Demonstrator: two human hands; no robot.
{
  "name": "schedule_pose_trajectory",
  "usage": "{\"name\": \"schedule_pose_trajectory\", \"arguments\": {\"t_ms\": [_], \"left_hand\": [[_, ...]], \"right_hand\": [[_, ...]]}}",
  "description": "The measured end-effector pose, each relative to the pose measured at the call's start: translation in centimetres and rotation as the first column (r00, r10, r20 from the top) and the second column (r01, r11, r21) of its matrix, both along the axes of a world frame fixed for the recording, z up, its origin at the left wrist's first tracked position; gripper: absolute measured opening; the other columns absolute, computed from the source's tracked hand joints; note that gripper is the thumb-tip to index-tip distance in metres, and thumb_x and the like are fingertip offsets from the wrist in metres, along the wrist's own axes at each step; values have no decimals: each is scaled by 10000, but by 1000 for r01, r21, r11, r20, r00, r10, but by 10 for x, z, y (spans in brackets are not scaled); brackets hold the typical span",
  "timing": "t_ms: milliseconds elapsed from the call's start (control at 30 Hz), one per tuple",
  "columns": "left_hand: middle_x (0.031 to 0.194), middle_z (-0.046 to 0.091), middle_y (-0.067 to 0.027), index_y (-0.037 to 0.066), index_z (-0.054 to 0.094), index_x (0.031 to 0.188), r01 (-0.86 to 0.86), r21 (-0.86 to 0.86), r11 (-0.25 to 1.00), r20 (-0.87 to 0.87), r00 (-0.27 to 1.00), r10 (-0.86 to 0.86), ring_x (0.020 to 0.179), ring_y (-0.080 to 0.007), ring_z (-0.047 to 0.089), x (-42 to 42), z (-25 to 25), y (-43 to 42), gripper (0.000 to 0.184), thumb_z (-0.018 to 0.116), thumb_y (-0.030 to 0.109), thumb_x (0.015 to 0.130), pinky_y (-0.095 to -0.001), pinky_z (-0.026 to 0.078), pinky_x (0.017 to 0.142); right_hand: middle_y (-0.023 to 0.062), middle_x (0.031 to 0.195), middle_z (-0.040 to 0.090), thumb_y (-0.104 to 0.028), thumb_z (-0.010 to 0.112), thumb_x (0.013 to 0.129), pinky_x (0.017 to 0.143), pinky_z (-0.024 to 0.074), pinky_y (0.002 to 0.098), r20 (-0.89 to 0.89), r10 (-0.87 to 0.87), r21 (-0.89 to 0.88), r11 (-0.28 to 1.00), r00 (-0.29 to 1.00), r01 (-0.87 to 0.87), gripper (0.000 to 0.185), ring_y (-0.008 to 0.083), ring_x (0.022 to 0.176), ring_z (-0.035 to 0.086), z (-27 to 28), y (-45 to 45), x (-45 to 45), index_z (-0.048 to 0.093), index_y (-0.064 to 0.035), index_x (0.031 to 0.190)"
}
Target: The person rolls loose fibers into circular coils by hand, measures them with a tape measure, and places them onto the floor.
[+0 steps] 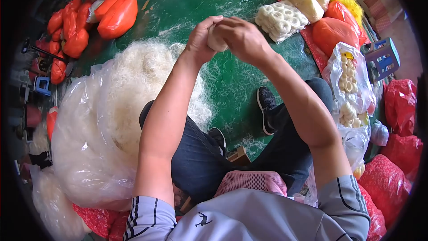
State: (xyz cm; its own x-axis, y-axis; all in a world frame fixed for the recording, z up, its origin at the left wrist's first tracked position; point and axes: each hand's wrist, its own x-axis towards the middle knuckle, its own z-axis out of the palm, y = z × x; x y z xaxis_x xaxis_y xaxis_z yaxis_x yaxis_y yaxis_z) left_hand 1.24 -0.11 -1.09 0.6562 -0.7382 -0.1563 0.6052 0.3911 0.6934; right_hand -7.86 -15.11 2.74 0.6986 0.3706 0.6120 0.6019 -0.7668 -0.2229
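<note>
The left hand [200, 40] is curled round a small pale fibre bundle [216, 40], gripping it from one side. The right hand [244, 39] closes over the bundle from the other side with bent fingers; its fingertips are partly hidden, so how firmly they press cannot be told. The bundle is held up over the green floor [229, 78], to the right of and a little beyond the big heap of loose pale fibre [138, 73].

The heap spills from a large clear plastic bag [82, 129] at its near left side. Beyond the heap, to the left, are several orange bags [118, 17]. Well to the right of the heap, past both hands, lie a clear pack of white rings [281, 19] and, farther right, an open white plastic bag [332, 71] with more pale rings in it. Red patterned bags [384, 187] sit farthest right of the heap and nearer the person. Loose strands lie scattered on the floor beside the heap.
</note>
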Motion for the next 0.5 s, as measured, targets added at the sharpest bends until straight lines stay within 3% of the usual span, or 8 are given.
{"name": "schedule_pose_trajectory", "arguments": {"t_ms": [33,133,167,200,267,367,500], "left_hand": [[1048,718,-44,101,662,1128,72,-57,996,35,997,-70,940,-177,707,5,-4,2,243,562,297,1024,-349,580,807],[1077,709,-54,103,662,1132,-107,-46,993,90,990,111,984,-180,696,-2,-9,-3,251,552,304,1030,-353,571,838],[1086,704,-59,80,661,1159,-14,-115,993,60,998,21,1002,-178,684,-3,-9,-6,290,556,319,1033,-341,551,874],[1072,705,-60,64,661,1178,-70,-23,997,136,988,72,994,-173,677,-8,-4,-11,335,582,351,1026,-317,531,891],[1035,710,-56,61,673,1144,-156,108,982,180,974,135,969,-162,673,-20,3,-15,340,623,368,1006,-312,530,873],[996,714,-52,57,693,1097,-45,93,995,107,994,35,963,-155,674,-19,12,-7,334,657,371,988,-318,533,862],[1006,717,-48,66,684,1088,110,55,992,91,989,-115,951,-148,678,-10,7,-4,302,634,351,1004,-324,537,846]], "right_hand": [[130,910,683,-41,671,775,819,556,445,135,-68,71,996,988,59,116,351,920,672,3,1,1,682,-36,890],[168,899,693,-24,653,811,755,560,473,-7,-235,255,939,972,229,111,390,844,687,15,10,-9,706,-29,909],[177,896,714,-6,651,847,733,558,469,-47,-196,269,942,979,202,61,376,791,705,13,12,-8,688,12,894],[173,819,703,-50,672,843,721,557,474,-244,-161,246,944,956,222,48,381,776,704,7,14,-8,687,-7,859],[157,764,690,-68,683,833,711,554,474,-290,-167,193,954,942,228,44,386,751,697,-5,15,-6,666,-29,825],[146,813,691,-61,689,815,701,549,470,-279,-99,75,989,955,124,53,384,765,690,-2,5,-6,642,-36,817],[139,890,685,-42,679,810,708,546,462,-200,3,68,998,980,11,47,376,797,687,-9,3,-5,638,-46,834]]}}
